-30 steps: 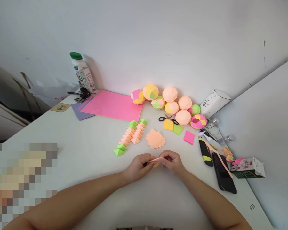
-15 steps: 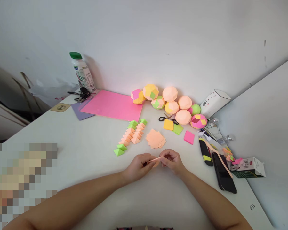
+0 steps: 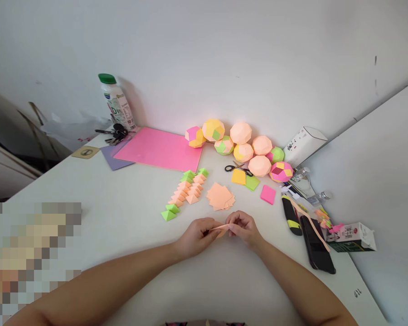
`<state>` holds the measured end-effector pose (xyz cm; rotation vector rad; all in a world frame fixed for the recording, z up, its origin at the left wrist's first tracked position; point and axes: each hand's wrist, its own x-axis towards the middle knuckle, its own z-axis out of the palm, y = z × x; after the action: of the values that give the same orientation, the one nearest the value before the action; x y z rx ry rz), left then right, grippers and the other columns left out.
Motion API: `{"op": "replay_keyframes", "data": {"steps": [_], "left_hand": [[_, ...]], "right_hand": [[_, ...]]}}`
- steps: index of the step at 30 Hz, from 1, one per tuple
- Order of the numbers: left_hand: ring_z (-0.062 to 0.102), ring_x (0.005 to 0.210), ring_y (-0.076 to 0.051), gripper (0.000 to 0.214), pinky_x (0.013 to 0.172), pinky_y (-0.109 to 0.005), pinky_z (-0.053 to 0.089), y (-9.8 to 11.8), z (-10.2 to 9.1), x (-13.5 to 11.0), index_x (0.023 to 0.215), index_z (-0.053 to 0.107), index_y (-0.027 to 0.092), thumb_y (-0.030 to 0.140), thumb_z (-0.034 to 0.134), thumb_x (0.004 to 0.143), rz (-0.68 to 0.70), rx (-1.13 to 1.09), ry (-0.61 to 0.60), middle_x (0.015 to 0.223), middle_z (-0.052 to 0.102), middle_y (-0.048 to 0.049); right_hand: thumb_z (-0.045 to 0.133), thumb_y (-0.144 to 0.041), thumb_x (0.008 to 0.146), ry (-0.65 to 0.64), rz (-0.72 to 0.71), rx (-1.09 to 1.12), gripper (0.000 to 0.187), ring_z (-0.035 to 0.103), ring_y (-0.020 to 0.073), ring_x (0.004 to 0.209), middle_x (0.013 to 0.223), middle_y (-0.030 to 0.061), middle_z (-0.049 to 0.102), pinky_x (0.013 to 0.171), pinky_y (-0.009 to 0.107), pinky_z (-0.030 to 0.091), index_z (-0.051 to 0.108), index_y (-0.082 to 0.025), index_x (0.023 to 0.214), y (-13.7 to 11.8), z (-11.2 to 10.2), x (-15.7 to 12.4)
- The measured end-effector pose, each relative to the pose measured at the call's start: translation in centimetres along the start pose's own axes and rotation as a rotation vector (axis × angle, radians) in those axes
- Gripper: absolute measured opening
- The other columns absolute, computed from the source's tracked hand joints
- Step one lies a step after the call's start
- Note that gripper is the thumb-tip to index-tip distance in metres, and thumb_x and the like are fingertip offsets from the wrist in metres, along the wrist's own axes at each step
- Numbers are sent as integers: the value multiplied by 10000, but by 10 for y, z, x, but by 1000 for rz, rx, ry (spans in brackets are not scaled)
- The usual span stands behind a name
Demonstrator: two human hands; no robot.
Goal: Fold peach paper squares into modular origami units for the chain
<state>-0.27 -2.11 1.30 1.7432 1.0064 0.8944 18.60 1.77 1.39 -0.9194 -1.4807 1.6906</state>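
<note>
Between my two hands is a small peach paper sheet [image 3: 221, 229], partly folded and raised just off the table. My left hand [image 3: 197, 235] pinches its left side, thumb below and fingers curled over. At the right end, my right hand [image 3: 243, 228] pinches the paper between thumb and forefinger. Just beyond them lies a loose stack of peach paper squares [image 3: 220, 197]. To its left, two rows of folded paper pieces [image 3: 180, 194], peach with green ends, overlap one another on the table.
Faceted paper balls [image 3: 240, 133] line the wall behind scissors [image 3: 238, 168] and small yellow, green and pink paper pads. A pink sheet [image 3: 159, 149], keys [image 3: 117, 132] and a bottle [image 3: 117, 102] are back left. A cutter [image 3: 291, 216], phone [image 3: 316, 244] and milk carton [image 3: 352, 237] lie right.
Both hands keep their pinch on the peach paper. Its folded edge has shifted only slightly between the fingers; everything else is the same.
</note>
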Motion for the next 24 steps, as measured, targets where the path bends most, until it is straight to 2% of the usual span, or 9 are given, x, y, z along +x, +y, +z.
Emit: {"op": "replay_keyframes", "data": {"steps": [7, 12, 14, 18, 21, 24], "left_hand": [[377, 570, -102, 351, 553, -223, 336, -1, 0, 0, 737, 611, 149, 347, 373, 901, 9, -9, -15, 603, 422, 15], [387, 574, -105, 343, 547, -222, 339, -2, 0, -1, 798, 631, 149, 355, 376, 900, -6, -7, 2, 608, 432, 12], [383, 574, -104, 338, 543, -222, 337, -2, 0, -1, 804, 630, 149, 354, 380, 899, -12, -12, 7, 605, 427, 13], [356, 566, -97, 359, 541, -222, 328, 0, 0, -1, 714, 595, 144, 359, 378, 903, -13, -36, 7, 595, 402, 19], [332, 555, -94, 395, 535, -224, 324, 4, -1, 0, 656, 568, 145, 386, 374, 903, -20, -44, -1, 578, 384, 23], [331, 554, -96, 402, 535, -225, 326, 6, -1, 0, 660, 583, 150, 400, 377, 898, -31, -40, -3, 572, 390, 22]], "right_hand": [[690, -297, 695, -11, 16, 56, 228, 506, 78, 499, 703, 2, 575, 500, 228, 401, 511, -162, 658, 0, -1, 0], [650, -322, 727, 63, -2, 118, 252, 504, 84, 477, 693, 4, 591, 466, 222, 378, 457, -175, 659, 2, -5, 2], [623, -339, 762, 67, -17, 80, 226, 502, 87, 484, 684, 4, 582, 468, 222, 382, 482, -175, 695, 3, -5, 2], [601, -355, 802, -18, -46, -43, 187, 509, 98, 553, 695, 2, 551, 518, 230, 412, 546, -180, 833, 3, -1, -2], [629, -350, 783, -36, -68, -136, 178, 490, 99, 564, 710, 6, 536, 517, 233, 415, 573, -181, 790, 3, 3, -3], [629, -357, 778, -2, -50, -188, 193, 494, 103, 529, 652, 0, 533, 490, 237, 416, 590, -174, 729, 3, 5, -3]]}}
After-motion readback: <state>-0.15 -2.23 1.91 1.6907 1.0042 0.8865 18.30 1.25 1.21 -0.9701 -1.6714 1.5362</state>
